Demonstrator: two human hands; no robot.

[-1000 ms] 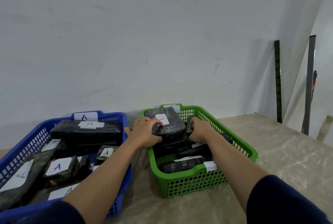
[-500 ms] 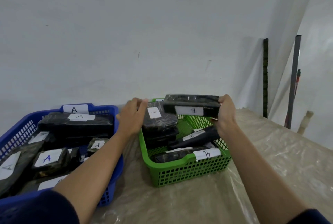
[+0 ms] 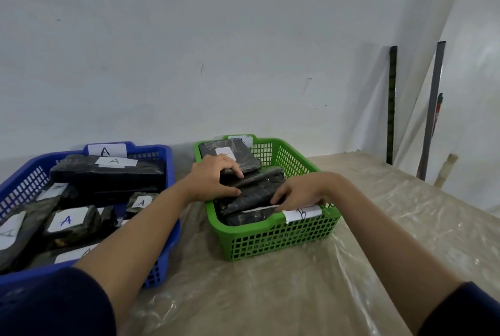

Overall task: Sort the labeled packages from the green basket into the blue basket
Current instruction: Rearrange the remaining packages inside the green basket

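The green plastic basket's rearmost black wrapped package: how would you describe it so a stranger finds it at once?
Start at the green plastic basket, right of the blue plastic basket. At its far end, against the wall side, lies the rearmost black wrapped package. Unlike its neighbours, it sits highest, with a white label facing up, just beyond the left hand.

The blue basket (image 3: 173,224) runs off the frame at 9 o'clock, its near-left packages cut short; the right hand (image 3: 300,195) dips into the green basket (image 3: 273,238), fingertips hidden among black packages; the label (image 3: 226,152) on the far package (image 3: 230,155) at 12 o'clock is too blurred to read; both sleeves are cropped at 6 o'clock
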